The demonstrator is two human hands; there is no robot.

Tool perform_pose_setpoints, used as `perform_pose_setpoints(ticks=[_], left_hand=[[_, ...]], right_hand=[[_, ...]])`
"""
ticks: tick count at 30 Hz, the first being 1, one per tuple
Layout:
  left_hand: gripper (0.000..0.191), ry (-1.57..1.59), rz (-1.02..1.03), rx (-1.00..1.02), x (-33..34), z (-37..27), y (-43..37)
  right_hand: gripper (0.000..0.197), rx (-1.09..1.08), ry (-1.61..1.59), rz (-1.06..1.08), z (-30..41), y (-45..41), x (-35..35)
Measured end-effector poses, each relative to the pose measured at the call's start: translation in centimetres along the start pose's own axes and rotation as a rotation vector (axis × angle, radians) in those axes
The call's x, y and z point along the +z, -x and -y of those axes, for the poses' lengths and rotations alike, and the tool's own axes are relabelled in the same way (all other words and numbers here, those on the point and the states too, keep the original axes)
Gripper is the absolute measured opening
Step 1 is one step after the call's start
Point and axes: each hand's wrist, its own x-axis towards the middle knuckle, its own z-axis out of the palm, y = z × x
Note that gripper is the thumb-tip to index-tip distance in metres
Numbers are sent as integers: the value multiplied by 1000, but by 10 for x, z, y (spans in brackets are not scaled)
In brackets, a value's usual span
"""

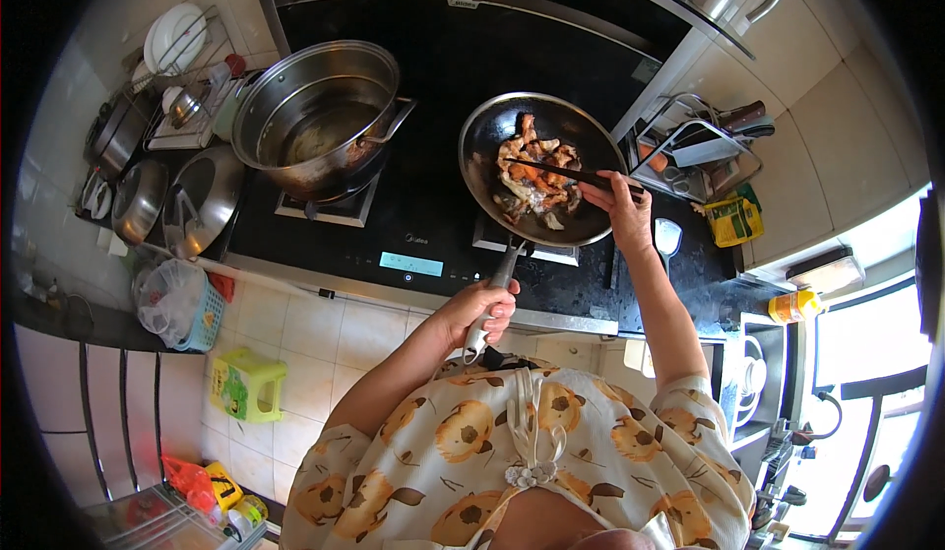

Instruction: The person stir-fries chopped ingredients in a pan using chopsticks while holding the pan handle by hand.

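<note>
My left hand (482,311) grips the grey and white handle of a dark frying pan (480,144) that sits over the right burner of a black Midea gas cooktop (424,214). Browned pieces of food (537,173), possibly meat, lie heaped in the pan, some orange and some pale. In my right hand (622,206) is a pair of dark chopsticks (568,172). Their tips reach into the food from the right. Just below my right wrist, a spatula (668,238) with a pale blade rests on the dark counter.
A large steel pot (317,107) with a little liquid stands over the left burner. Steel lids (203,195) and a dish rack (181,118) are further left. A knife rack (698,147) and yellow packet (733,220) flank the pan's right. A green stool (247,385) stands on the floor.
</note>
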Motion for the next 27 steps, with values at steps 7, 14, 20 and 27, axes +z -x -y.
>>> perform_pose_setpoints(ticks=[7, 14, 20, 27], left_hand=[[13, -1, -37, -10, 3, 0, 0], [12, -6, -47, -5, 4, 0, 0], [11, 6, -59, -10, 6, 1, 0], [11, -7, -26, -5, -1, 2, -1]], right_hand=[[34, -39, 42, -32, 5, 12, -5], [35, -83, -13, -46, 11, 23, -8], [32, -121, -98, -100, 15, 34, -22], [32, -154, -118, -147, 30, 40, -34]])
